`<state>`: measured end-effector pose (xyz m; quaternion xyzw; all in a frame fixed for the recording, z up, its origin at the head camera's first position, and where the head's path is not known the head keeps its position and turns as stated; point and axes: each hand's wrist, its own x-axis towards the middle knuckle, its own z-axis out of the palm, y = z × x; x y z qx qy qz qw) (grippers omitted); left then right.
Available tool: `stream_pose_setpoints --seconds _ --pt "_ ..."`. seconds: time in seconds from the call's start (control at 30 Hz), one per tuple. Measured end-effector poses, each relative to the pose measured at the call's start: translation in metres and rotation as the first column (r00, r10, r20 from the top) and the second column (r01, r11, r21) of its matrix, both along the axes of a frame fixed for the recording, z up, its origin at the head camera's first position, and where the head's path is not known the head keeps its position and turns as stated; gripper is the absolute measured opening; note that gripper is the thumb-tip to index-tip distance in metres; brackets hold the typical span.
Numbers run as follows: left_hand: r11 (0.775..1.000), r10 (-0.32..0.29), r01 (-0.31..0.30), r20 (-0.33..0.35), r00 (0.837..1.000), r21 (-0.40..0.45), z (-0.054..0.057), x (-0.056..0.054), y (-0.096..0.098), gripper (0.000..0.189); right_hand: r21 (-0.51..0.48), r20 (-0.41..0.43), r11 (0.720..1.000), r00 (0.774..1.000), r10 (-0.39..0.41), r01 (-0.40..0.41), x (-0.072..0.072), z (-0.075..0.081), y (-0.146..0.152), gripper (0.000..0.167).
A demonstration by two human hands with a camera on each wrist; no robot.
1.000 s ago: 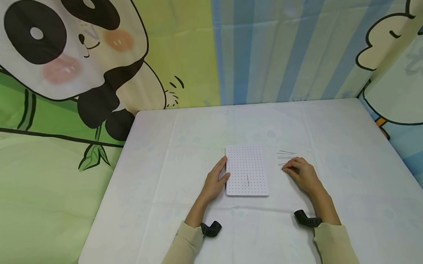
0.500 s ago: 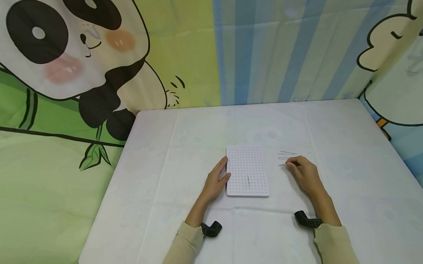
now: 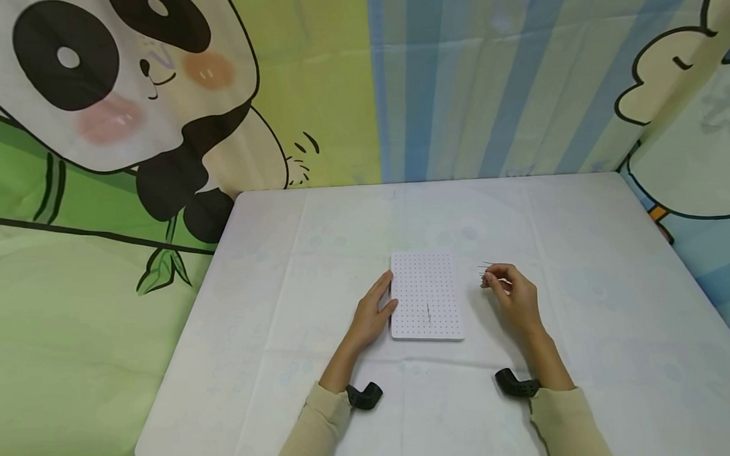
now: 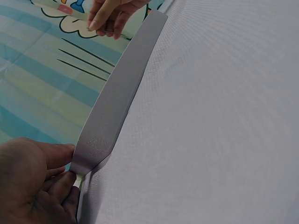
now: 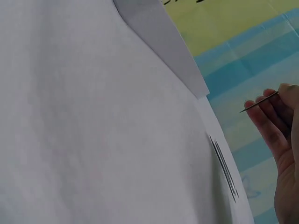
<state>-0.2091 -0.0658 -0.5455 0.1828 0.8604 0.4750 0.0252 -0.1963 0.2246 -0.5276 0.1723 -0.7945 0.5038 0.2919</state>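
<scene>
A white pegboard (image 3: pixel 424 279) dotted with small holes lies mid-table. Three thin dark needles (image 4: pixel 86 60) stick up from it in the left wrist view; in the head view they show as a fine dark mark near its front. My left hand (image 3: pixel 368 314) rests against the board's left side, fingers extended, thumb tip at the edge. Right of the board and above the table, my right hand (image 3: pixel 515 293) pinches one thin dark needle (image 5: pixel 258 102) between thumb and fingers. Several loose needles (image 5: pixel 224 168) lie side by side under it, partly hidden by the hand in the head view.
A white cloth (image 3: pixel 318 256) covers the table. Behind it hangs a curtain (image 3: pixel 311 82) printed with a panda and blue stripes. Each wrist wears a black camera mount, such as the left mount (image 3: pixel 365 396).
My right hand has lifted a needle from the loose ones and turned, moving slightly left and up over the others. The left hand and the board have stayed put.
</scene>
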Motion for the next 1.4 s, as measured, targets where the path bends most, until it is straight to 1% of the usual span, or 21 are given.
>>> stream_pose_setpoints --seconds 0.1,0.2,0.3,0.43,0.53,0.6,0.77,0.9,1.2,1.4 --pt "1.000 0.007 -0.007 -0.001 1.000 -0.009 0.000 0.000 0.000 0.057 -0.078 -0.020 0.993 0.996 0.089 -0.090 0.000 0.008 -0.018 0.020" --pt "1.000 0.007 -0.007 -0.004 1.000 -0.005 -0.001 0.000 -0.001 0.057 -0.108 -0.018 0.978 0.984 0.177 -0.178 0.004 0.020 -0.038 0.022" --pt "1.000 -0.002 0.002 -0.009 1.000 0.003 -0.001 -0.001 0.000 0.057 -0.091 0.011 0.964 0.968 0.251 -0.249 0.009 0.028 -0.056 0.022" --pt "1.000 -0.009 0.009 -0.007 1.000 -0.007 -0.001 -0.001 0.000 0.057 -0.054 0.062 0.954 0.952 0.300 -0.296 0.014 0.030 -0.072 0.022" --pt "1.000 -0.005 0.005 -0.005 1.000 -0.013 -0.002 -0.002 -0.001 0.057 -0.039 0.097 0.951 0.946 0.308 -0.306 0.015 0.029 -0.079 0.020" --pt "1.000 -0.003 0.003 -0.009 1.000 -0.011 -0.003 -0.002 -0.001 0.057 -0.021 0.104 0.951 0.946 0.308 -0.308 0.014 0.028 -0.082 0.020" --pt "1.000 -0.004 0.004 -0.009 1.000 0.000 -0.004 -0.002 -0.001 0.057 0.036 0.081 0.956 0.954 0.289 -0.292 0.014 0.028 -0.084 0.020" --pt "1.000 -0.008 0.008 -0.008 1.000 0.002 -0.004 -0.002 0.000 0.057 0.058 0.077 0.958 0.958 0.275 -0.280 0.015 0.028 -0.083 0.020" --pt "1.000 -0.010 0.010 -0.001 1.000 0.001 -0.001 -0.001 0.000 0.057 0.061 0.054 0.955 0.956 0.289 -0.292 0.015 0.028 -0.083 0.020" --pt "1.000 -0.003 0.003 -0.006 1.000 0.000 -0.001 0.000 0.000 0.057 0.068 0.092 0.952 0.952 0.291 -0.298 0.015 0.026 -0.083 0.019"
